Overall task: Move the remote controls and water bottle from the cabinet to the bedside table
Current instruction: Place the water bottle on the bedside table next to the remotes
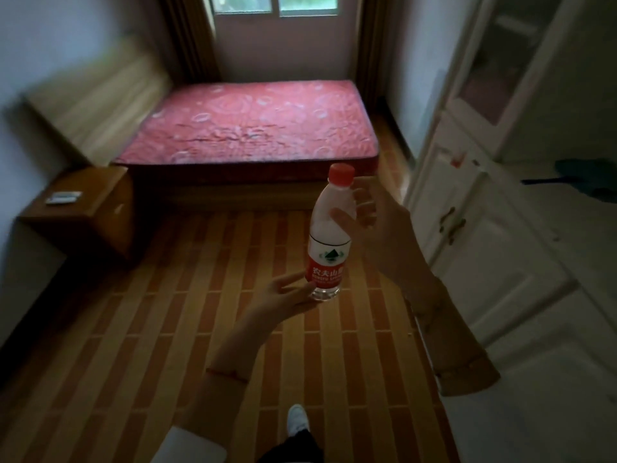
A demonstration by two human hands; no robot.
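Both hands [377, 228] on water bottle [329, 235]

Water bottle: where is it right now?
Head view, centre: the water bottle is upright in mid-air over the striped floor, right hand at its upper body, left hand at its base.

A home bedroom, seemingly: bare mattress [248, 123], bedside table [90, 208], curtained window [275, 3].
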